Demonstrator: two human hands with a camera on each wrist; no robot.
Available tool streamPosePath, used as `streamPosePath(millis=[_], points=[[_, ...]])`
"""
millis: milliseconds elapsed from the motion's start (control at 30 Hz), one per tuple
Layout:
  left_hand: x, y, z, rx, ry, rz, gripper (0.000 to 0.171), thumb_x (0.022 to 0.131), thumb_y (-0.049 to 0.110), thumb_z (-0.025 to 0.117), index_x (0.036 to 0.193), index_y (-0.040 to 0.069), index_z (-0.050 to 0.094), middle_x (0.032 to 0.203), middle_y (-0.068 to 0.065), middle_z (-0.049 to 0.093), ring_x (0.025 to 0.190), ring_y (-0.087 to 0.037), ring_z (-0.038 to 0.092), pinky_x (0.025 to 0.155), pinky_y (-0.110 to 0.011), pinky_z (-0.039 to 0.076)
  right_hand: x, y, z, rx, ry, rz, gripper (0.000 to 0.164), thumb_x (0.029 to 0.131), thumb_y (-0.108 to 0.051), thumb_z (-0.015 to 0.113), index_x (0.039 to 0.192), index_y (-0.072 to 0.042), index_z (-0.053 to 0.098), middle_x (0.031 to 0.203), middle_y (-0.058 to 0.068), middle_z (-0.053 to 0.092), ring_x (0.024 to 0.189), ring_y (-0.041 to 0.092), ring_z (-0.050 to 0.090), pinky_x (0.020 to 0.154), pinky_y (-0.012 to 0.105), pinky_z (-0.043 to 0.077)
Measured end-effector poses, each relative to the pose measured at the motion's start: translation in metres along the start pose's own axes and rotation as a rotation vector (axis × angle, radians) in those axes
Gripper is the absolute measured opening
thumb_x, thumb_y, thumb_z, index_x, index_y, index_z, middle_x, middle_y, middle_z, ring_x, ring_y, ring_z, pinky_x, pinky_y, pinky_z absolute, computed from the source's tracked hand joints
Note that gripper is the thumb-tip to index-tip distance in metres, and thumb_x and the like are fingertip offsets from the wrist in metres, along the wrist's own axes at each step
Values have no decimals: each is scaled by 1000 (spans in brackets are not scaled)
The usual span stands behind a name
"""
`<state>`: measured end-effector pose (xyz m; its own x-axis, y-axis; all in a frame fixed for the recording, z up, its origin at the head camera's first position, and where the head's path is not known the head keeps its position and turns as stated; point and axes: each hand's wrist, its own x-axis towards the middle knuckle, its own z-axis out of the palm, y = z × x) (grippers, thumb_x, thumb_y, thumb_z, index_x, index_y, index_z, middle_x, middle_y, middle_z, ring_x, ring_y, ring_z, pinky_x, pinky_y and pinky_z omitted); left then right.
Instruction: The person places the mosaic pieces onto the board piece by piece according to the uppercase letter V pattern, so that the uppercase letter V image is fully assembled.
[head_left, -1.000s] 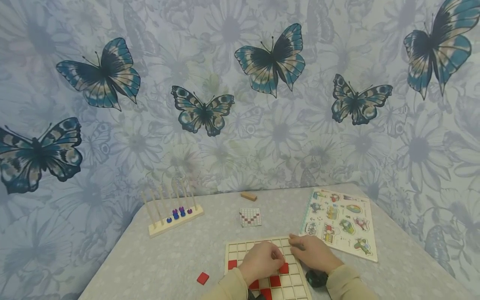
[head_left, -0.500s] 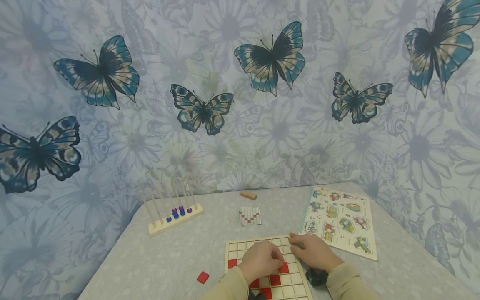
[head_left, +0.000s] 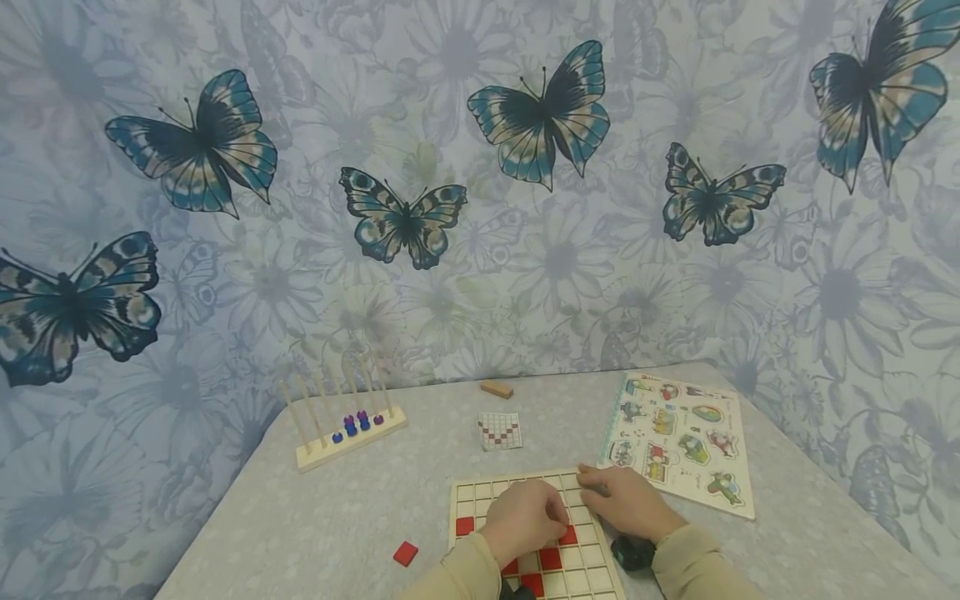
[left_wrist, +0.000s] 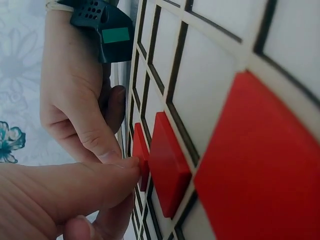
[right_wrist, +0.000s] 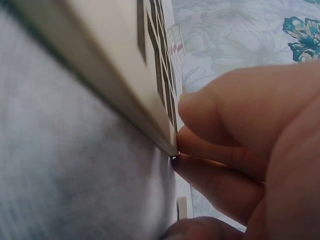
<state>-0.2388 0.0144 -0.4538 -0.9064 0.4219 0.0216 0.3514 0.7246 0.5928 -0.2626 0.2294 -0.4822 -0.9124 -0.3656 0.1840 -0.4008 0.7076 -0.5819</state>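
A pale wooden grid board (head_left: pixel 588 560) lies on the table with several red square tiles set in its cells. My left hand (head_left: pixel 521 518) is bent over it, pinching a red tile (head_left: pixel 568 535) at the right side of the pattern. In the left wrist view the fingertips (left_wrist: pixel 131 166) meet that tile (left_wrist: pixel 141 150), beyond two nearer tiles. My right hand (head_left: pixel 633 502) holds the board by its far right corner. The right wrist view has its fingers (right_wrist: pixel 220 107) around the board's corner. One loose red tile (head_left: pixel 406 553) lies left of the board.
Behind the board is a small pattern card (head_left: pixel 500 432) with a red V, and a wooden block (head_left: pixel 497 390). A peg stand (head_left: pixel 352 440) with blue and purple beads stands at left. A picture puzzle board (head_left: pixel 678 446) lies at right, close to my right hand.
Both hands keep their places on the tile and the board. The whole view has shifted very slightly.
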Motion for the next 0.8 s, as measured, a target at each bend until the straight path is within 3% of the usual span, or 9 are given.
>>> streamPosePath(millis=[233,433,633,800], points=[[-7,-8,-10,-75,36,28,11,88,19,80,79,23,75,74,17,65,66,-2,55,59,-30,47,2,-1,2,-8,4,4,32,99,-23,67,126,-6,73,140,10,65,130,39,61,103,59,48],[-33,-27,-48,-172,44,51,9,93,25,75,93,18,81,88,13,73,80,-6,65,70,-34,54,2,-1,4,9,-6,17,33,99,-24,67,127,-6,72,142,10,64,131,41,60,106,60,45],[-72,-65,-94,-211,94,-18,18,95,26,74,101,10,81,99,2,77,85,-16,68,68,-36,55,2,8,4,4,-17,7,32,101,-21,66,129,-8,71,144,9,62,128,40,62,103,59,48],[-96,-107,-111,-160,191,-148,22,95,30,74,104,12,81,101,0,78,87,-14,68,68,-36,55,4,10,2,15,-10,-4,33,100,-19,66,131,-8,70,144,9,62,128,40,62,102,58,49]])
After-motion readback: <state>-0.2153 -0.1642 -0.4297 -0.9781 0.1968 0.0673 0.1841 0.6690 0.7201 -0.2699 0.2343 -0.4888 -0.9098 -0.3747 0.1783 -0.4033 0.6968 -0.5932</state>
